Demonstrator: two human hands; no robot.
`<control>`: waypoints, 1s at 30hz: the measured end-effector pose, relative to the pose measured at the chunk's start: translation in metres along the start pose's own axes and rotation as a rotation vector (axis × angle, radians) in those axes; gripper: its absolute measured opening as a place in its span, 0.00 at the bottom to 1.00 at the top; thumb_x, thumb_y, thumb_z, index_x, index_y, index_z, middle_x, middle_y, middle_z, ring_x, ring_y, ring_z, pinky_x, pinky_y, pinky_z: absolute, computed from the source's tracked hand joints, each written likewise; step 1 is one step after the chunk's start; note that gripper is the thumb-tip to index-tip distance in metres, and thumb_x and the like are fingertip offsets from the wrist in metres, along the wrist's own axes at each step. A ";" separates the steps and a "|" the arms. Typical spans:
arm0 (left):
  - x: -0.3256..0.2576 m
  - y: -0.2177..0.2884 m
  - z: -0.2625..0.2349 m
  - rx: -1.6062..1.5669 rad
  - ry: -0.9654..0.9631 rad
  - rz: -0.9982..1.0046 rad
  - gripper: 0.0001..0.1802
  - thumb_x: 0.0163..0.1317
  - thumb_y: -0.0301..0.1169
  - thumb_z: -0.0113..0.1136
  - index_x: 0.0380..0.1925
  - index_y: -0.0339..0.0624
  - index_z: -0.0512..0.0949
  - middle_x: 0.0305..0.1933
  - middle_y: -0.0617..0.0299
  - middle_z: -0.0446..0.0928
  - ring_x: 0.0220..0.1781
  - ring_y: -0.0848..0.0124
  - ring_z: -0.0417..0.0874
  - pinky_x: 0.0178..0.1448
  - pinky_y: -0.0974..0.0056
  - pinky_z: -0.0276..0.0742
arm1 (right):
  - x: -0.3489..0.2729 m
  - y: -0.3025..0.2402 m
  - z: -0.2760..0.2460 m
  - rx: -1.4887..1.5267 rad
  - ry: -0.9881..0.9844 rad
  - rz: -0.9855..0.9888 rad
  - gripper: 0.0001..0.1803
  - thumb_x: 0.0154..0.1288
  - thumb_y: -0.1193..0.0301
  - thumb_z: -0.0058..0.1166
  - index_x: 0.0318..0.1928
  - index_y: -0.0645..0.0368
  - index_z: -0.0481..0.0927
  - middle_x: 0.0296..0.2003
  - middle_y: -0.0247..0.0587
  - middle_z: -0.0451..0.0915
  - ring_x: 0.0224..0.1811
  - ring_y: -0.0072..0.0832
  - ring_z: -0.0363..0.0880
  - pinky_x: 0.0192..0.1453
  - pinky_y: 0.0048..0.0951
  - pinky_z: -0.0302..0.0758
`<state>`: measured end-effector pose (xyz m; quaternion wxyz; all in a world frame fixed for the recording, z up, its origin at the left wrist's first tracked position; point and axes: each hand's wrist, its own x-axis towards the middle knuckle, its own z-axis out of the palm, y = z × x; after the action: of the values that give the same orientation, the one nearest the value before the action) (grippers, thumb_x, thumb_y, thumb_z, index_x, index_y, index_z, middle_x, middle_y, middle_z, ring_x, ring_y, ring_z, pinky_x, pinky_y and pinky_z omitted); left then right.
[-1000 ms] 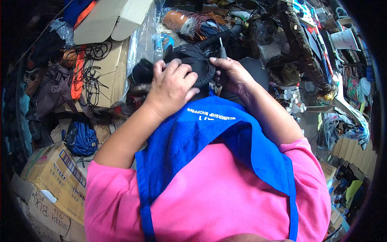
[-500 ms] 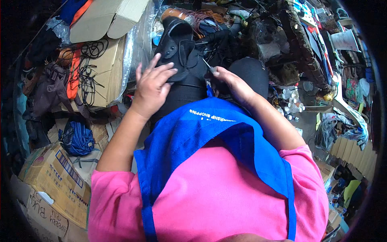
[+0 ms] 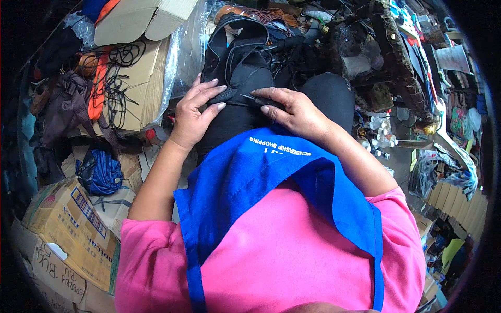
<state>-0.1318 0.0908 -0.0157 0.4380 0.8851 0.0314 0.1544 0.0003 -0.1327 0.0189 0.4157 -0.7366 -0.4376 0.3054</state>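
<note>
One black shoe [image 3: 237,68] lies on the person's lap, above one blue apron [image 3: 271,177]. The left hand [image 3: 195,112] presses flat, fingers spread, on its upper. The right hand [image 3: 295,112] closes its grip on what may be one thin dark tool [image 3: 254,98].

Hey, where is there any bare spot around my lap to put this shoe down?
Hardly any. The flattened cardboard left of the black shoe has a bare strip beside the black cords. A grey floor patch shows right of your knee, beside small bottles. Ahead and far right are crowded.
</note>
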 end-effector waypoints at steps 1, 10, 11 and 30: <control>-0.001 -0.001 0.000 -0.003 -0.002 -0.008 0.19 0.50 0.26 0.67 0.45 0.45 0.82 0.49 0.53 0.79 0.57 0.61 0.77 0.74 0.50 0.53 | 0.000 0.000 -0.001 0.010 -0.002 0.016 0.21 0.63 0.69 0.50 0.57 0.59 0.73 0.47 0.54 0.78 0.50 0.47 0.77 0.57 0.38 0.72; -0.001 0.007 -0.005 0.096 -0.029 0.009 0.20 0.50 0.26 0.66 0.46 0.44 0.80 0.54 0.54 0.77 0.63 0.53 0.71 0.74 0.52 0.53 | -0.021 0.004 -0.053 -0.103 0.220 0.009 0.25 0.60 0.73 0.52 0.60 0.59 0.71 0.53 0.52 0.75 0.55 0.43 0.74 0.61 0.36 0.68; -0.001 0.012 -0.006 0.249 -0.023 0.036 0.21 0.48 0.26 0.66 0.46 0.44 0.80 0.55 0.56 0.77 0.64 0.51 0.70 0.71 0.51 0.58 | -0.028 0.005 -0.068 -0.073 0.306 0.066 0.27 0.57 0.75 0.58 0.60 0.57 0.71 0.52 0.48 0.76 0.53 0.37 0.75 0.59 0.34 0.70; -0.003 0.044 -0.018 0.685 -0.038 0.211 0.17 0.42 0.20 0.61 0.37 0.40 0.76 0.37 0.54 0.75 0.45 0.55 0.75 0.50 0.54 0.69 | -0.118 0.039 -0.273 -1.055 1.016 0.534 0.22 0.53 0.51 0.62 0.49 0.40 0.81 0.39 0.43 0.83 0.46 0.40 0.80 0.53 0.41 0.72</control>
<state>-0.1436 0.0770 0.0279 0.0980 0.9816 -0.0185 0.1627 0.1869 -0.3432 0.1227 0.0720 -0.9669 -0.0887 -0.2282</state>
